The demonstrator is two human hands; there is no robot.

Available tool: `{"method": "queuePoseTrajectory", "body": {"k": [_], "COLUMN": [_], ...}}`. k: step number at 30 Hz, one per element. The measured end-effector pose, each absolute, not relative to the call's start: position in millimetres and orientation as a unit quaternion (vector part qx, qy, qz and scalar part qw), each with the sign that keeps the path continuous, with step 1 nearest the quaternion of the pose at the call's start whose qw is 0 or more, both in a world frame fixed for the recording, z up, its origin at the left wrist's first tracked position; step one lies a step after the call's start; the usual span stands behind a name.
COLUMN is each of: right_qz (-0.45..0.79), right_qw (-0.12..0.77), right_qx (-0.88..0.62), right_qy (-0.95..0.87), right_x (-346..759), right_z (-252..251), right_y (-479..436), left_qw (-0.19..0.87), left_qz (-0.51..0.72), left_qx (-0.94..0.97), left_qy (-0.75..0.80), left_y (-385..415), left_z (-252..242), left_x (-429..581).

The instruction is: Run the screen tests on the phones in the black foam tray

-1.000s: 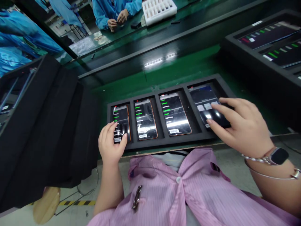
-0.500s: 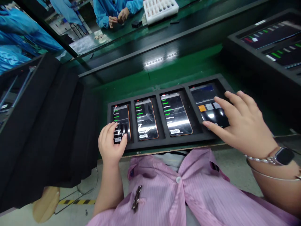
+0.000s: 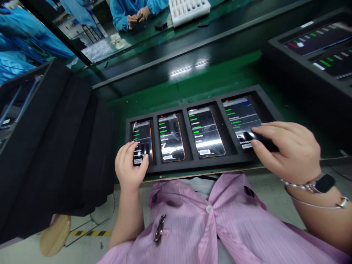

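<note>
A black foam tray point(image 3: 176, 169) with a row of compartments lies in front of me, one smartphone in each. My left hand point(image 3: 130, 163) rests over the lower end of the leftmost phone point(image 3: 141, 137), thumb and fingers apart. Over the lower right of the rightmost phone point(image 3: 243, 115) is my right hand point(image 3: 288, 150), its fingers stretched and the thumb a little apart from them. Whether its fingertips touch the glass I cannot tell. Between the hands lie two more phones, a left one point(image 3: 172, 135) and a right one point(image 3: 206, 130), their screens showing green and white text lines.
Stacked black foam trays point(image 3: 55, 146) stand at the left. At the right is another black tray point(image 3: 297, 60) holding lit phones. Beyond the dark ledge point(image 3: 187, 66), a co-worker's hands point(image 3: 139, 17) are near a white tray point(image 3: 189, 14). A wooden stool point(image 3: 55, 234) is below left.
My right hand has moved down and its fingers have drawn closer together. The rightmost phone's screen has changed from coloured squares to a text list. My left hand has stayed in place.
</note>
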State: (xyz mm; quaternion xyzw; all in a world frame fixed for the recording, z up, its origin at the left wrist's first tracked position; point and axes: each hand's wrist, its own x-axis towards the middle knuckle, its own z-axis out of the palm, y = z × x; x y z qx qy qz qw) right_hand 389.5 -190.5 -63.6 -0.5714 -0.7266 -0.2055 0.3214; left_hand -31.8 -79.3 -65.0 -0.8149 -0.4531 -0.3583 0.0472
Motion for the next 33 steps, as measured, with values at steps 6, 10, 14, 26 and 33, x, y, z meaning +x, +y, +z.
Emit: {"method": "queuePoseTrajectory", "body": {"k": [6,10,14,26,33], "right_qz": [-0.207,-0.207,-0.139,-0.029,-0.025], "right_qw": [0.310,0.285,0.300,0.247,0.276], "right_qx": [-0.583,-0.602,-0.626,-0.553,-0.466], "right_qy": [-0.722,-0.717,-0.706,-0.795,-0.840], "right_x": [389.1,389.3,372.1,316.2,254.7], "right_z": [-66.3,-68.9,-65.3,-64.0,-58.8], "right_y": [-191.8,-192.5,-189.9,-166.7,-141.4], "left_qw": [0.044,0.044,0.044,0.036,0.046], "left_qz": [-0.357,-0.353,-0.352,-0.365,-0.376], "left_qx": [-0.814,-0.812,-0.816,-0.808,-0.802], "left_qy": [-0.456,-0.462,-0.456,-0.461,-0.462], "left_y": [-79.5,-79.5,-79.4,-82.0,-80.9], "left_z": [-66.4,-65.8,-63.0,-60.4,-60.3], "left_x": [-33.0,-32.9,-30.4,-28.4,-27.5]}}
